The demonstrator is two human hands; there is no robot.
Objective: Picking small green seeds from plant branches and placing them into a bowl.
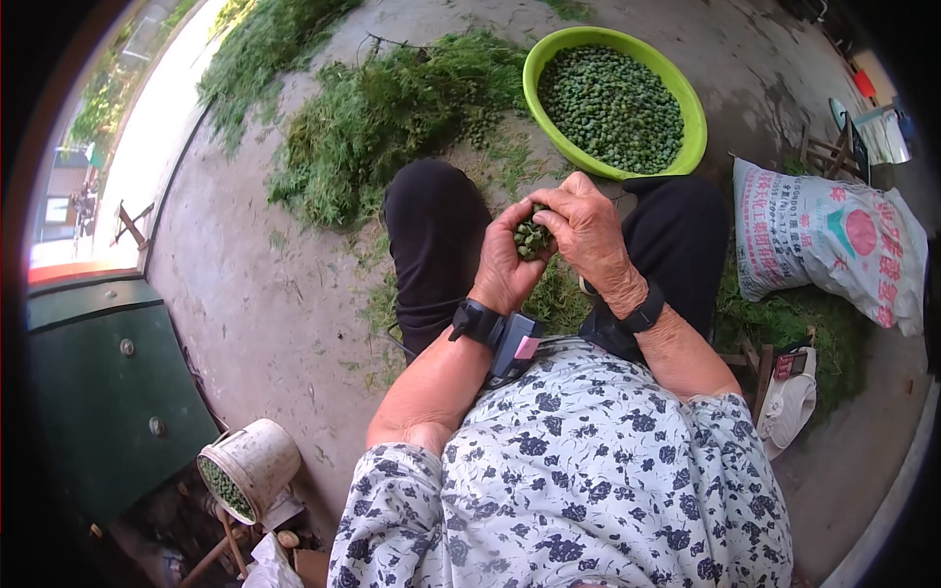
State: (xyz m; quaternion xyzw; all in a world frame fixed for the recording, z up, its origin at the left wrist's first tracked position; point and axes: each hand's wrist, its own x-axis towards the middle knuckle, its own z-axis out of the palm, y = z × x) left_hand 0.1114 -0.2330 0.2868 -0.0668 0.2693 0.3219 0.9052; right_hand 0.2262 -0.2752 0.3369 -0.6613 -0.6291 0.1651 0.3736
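My left hand (504, 257) is cupped closed around a handful of small green cones (532, 238), held up between my knees. Over the same handful, my right hand (586, 223) has its thumb and fingers pinched together at the cones, touching the left fingers. Just beyond my right knee, a lime-green basin (692, 103) is filled with many more of these round green cones.
Cut feathery green branches (358, 137) are heaped ahead to the left. A printed white sack (814, 230) lies at right, near a white shoe (789, 402). At lower left, a white bucket (267, 461) holding green cones tips beside a dark green door (118, 392).
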